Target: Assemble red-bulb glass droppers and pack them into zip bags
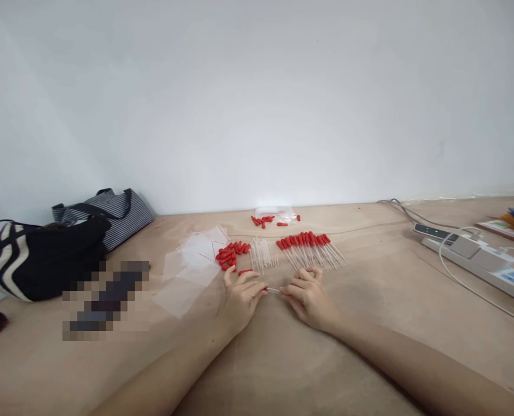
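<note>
While the left hand (243, 294) pinches a small red rubber bulb (265, 289) between its fingertips, the right hand (306, 294) grips the thin clear tube (274, 290) that spans the gap between the two hands. Just beyond the left hand lies a heap of red rubber bulbs (227, 255) beside flat translucent plastic bags (189, 268). Loose clear tubes (263, 254) lie ahead, between the hands; red-topped clear droppers (311, 248) fan out beyond the right hand on the pale brown worktop (369, 358).
</note>
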Tool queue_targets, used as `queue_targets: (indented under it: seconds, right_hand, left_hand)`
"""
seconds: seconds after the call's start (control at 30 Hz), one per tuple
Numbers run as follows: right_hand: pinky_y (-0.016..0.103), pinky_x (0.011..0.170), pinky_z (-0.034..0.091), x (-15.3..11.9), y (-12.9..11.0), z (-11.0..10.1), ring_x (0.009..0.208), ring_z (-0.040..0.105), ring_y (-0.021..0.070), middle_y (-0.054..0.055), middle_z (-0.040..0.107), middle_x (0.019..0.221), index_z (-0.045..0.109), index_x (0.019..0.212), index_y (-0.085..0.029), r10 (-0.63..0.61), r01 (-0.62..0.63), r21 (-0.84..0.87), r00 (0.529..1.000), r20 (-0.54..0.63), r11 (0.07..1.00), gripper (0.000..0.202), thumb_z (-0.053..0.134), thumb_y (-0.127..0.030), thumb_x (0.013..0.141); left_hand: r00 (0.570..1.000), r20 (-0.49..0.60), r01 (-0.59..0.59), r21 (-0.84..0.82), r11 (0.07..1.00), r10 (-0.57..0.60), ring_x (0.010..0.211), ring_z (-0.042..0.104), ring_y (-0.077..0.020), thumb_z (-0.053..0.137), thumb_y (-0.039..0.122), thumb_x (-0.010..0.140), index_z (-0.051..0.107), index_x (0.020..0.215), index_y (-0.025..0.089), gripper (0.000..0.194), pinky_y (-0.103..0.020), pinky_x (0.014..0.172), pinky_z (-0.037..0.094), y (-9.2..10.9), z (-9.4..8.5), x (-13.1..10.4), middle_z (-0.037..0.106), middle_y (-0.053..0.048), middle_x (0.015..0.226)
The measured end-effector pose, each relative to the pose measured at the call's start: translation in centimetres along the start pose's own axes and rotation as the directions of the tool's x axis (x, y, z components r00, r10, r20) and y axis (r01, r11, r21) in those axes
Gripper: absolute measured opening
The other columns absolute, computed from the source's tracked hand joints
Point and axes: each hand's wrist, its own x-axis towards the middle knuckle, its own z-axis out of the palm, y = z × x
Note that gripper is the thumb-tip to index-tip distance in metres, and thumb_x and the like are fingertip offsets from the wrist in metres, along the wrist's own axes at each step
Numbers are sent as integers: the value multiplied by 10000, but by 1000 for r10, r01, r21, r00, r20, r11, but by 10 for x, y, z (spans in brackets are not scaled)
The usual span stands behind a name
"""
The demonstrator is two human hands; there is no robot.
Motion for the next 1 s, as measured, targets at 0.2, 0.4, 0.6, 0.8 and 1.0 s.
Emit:
queue_targets:
  seconds: [0.2, 0.4, 0.6, 0.8, 1.0]
  right_hand:
    - [342, 774, 173, 1, 0, -4, 741, 425, 129, -12, 561, 612, 614, 754, -207, -50, 51, -38, 998, 42, 998, 157, 470, -183, 812]
    - [360, 797, 164, 2, 1, -4, 713, 412, 131, -9, 549, 594, 602, 745, -187, -166, 163, -166, 986, -5, 973, 191, 432, -126, 808]
    - [362, 828, 152, 2, 1, -5, 700, 414, 127, -6, 543, 585, 590, 768, -172, -272, 255, -242, 962, -37, 936, 245, 366, -91, 825]
    - [354, 788, 164, 0, -3, -1, 712, 416, 133, -8, 547, 610, 580, 744, -182, -135, 128, -171, 990, -28, 977, 191, 412, -103, 789]
    - [349, 767, 173, 7, -8, -1, 695, 411, 136, -1, 550, 600, 571, 708, -173, -100, 97, -134, 995, -21, 986, 183, 414, -100, 770]
  left_hand:
    - [999, 44, -16, -6, 1000, 16, 833, 577, -198, 495, 205, 821, 615, 798, 239, 127, -523, 956, 92, 3, -3, 1, 686, 25, 695]
    - [996, 92, -6, -34, 999, 9, 829, 571, -187, 496, 192, 812, 614, 769, 234, 132, -506, 958, 90, 3, -4, 2, 675, 30, 665]
    - [995, 101, -11, -42, 999, 15, 831, 570, -183, 492, 174, 808, 605, 782, 231, 129, -500, 950, 88, 3, -4, 2, 669, 36, 667]
    - [998, 45, -31, -30, 999, 33, 803, 579, -167, 466, 201, 828, 610, 772, 229, 157, -478, 971, 92, 6, -4, 2, 664, 34, 641]
    - [999, 13, -43, -17, 999, 43, 783, 583, -173, 460, 206, 829, 595, 741, 216, 162, -476, 965, 93, 9, -6, 2, 656, 28, 627]
